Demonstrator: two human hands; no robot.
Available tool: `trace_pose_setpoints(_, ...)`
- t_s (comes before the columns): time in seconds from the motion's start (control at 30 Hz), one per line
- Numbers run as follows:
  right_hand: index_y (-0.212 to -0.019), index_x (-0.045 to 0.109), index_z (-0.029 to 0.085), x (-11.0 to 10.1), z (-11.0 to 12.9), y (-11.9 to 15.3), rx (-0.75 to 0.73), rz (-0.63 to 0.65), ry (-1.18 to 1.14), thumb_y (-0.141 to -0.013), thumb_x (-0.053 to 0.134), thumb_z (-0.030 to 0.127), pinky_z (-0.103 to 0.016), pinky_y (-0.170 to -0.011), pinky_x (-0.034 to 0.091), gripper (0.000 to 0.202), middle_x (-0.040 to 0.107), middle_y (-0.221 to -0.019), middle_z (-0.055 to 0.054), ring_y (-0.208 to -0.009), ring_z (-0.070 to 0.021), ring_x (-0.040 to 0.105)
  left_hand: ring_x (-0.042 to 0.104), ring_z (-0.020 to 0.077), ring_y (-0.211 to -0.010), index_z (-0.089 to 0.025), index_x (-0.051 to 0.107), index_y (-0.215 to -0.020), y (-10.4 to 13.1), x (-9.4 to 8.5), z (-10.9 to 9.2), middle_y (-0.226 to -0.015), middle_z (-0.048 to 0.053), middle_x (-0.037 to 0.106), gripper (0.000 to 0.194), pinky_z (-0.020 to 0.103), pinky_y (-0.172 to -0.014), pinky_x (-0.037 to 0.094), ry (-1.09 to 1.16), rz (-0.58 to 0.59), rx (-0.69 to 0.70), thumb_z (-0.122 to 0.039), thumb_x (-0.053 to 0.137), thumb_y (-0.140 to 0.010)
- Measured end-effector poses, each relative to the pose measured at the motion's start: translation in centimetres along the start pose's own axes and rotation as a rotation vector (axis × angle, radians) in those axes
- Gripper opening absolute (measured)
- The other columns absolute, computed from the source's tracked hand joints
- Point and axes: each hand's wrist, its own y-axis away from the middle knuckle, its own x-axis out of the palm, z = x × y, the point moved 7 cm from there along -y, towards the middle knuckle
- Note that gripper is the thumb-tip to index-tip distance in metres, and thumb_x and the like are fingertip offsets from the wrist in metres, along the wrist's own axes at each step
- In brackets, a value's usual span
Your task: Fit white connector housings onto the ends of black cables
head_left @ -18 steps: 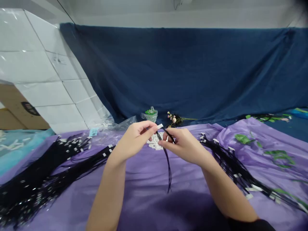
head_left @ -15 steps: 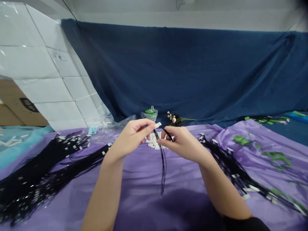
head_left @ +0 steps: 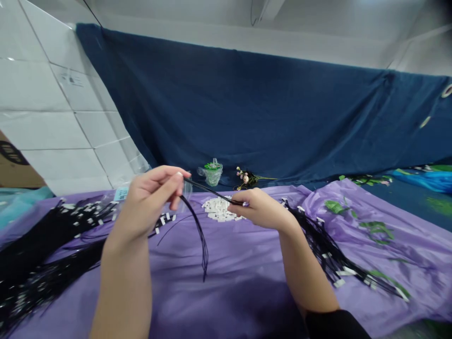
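Observation:
A few thin black cords (head_left: 197, 221) stretch between my two hands above the purple sheet. My left hand (head_left: 151, 200) pinches them between thumb and fingertips, and their loose ends curve down below it. My right hand (head_left: 259, 209) is closed on the other stretch of the cords, its fingers partly hidden. Just behind and below the cords lies a pile of small white pieces (head_left: 219, 209). One single black cord trails left toward the bundle of black cords with white tips (head_left: 84, 254). Whether a white tip sits inside my left fingers cannot be made out.
A large heap of black cords (head_left: 31, 240) lies at the left, and another bundle (head_left: 326, 245) at the right. Behind stand a plastic-wrapped cup (head_left: 213, 174) and a small flower sprig (head_left: 245, 178). Green leaves (head_left: 377, 231) lie on the purple sheet (head_left: 233, 278). A blue cloth (head_left: 247, 113) hangs behind.
My hands have moved apart, the left going left and the right staying near the pile, so the cords now span between them. The white tip at my left fingertips is no longer visible. The view has shifted.

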Motion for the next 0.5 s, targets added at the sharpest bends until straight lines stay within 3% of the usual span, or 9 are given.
trace_pose_setpoints(0.13, -0.070, 0.060, 0.017, -1.5, -1.7, 0.7, 0.045, 0.021, -0.028, -0.089, 0.053, 0.030, -0.022, -0.053, 0.029, 0.024, 0.057, -0.065, 0.002, -0.057, -0.0077, 0.047, 0.045, 0.0056, -0.046, -0.016, 0.070, -0.082, -0.2, -3.6, -0.3, -0.059, -0.001, 0.050, 0.008, 0.019, -0.040, 0.035, 0.131, -0.214, 0.013, -0.022, 0.067, -0.080)
trace_pose_setpoints(0.23, -0.072, 0.061, 0.017, -2.5, -2.7, 1.4, 0.091, 0.011, -0.086, -0.089, 0.054, 0.032, -0.020, -0.048, 0.032, 0.024, 0.056, -0.064, 0.002, -0.053, -0.0070, 0.047, 0.042, 0.0071, -0.049, -0.020, 0.069, -0.080, -0.2, -5.0, -0.4, -0.060, -0.001, 0.049, 0.007, 0.019, -0.037, 0.034, 0.133, -0.276, 0.012, -0.026, 0.070, -0.076)
trace_pose_setpoints(0.5, -0.098, 0.070, 0.019, -3.0, -3.6, 1.9, 0.094, -0.016, -0.159, -0.090, 0.054, 0.035, -0.021, -0.047, 0.042, 0.024, 0.068, -0.089, -0.003, -0.046, -0.0058, 0.052, 0.045, 0.0060, -0.049, -0.014, 0.070, -0.085, -0.3, -4.6, -0.2, -0.060, -0.001, 0.051, 0.009, 0.019, -0.042, 0.035, 0.145, -0.267, -0.002, -0.020, 0.068, -0.078)
